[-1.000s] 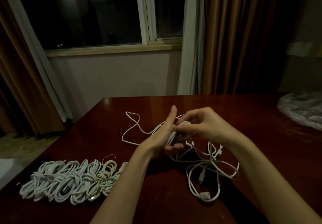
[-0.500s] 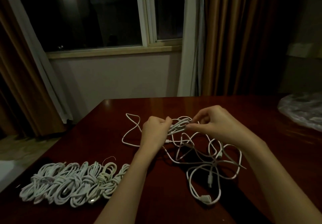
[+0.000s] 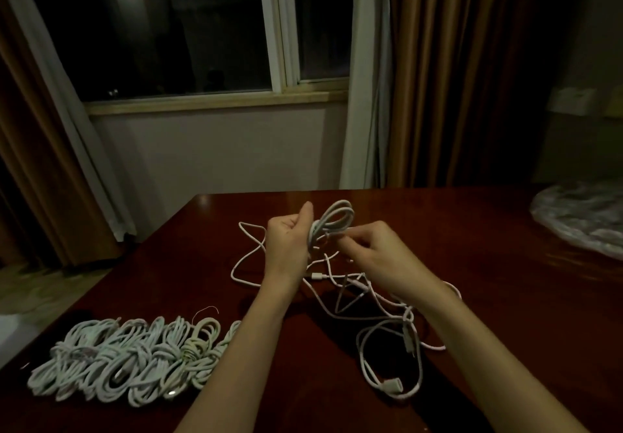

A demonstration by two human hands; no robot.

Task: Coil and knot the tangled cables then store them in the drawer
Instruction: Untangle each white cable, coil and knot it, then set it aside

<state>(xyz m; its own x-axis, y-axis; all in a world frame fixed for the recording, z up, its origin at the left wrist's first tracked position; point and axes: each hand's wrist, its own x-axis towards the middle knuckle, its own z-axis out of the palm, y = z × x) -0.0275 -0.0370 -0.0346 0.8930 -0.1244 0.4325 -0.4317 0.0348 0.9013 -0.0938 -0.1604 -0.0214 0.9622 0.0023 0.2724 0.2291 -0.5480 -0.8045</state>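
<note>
Head view: coiled cables (image 3: 135,362) beside left forearm.

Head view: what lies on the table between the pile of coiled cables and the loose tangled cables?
Only the left forearm crosses there above bare table; pile of coiled cables, loose tangled cables.

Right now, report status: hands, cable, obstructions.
Left hand grips the coiled white cable; right hand pinches its loose strand. Tangled white cables trail beneath on the dark red table. Knotted bundles lie left. No drawer visible.
</note>
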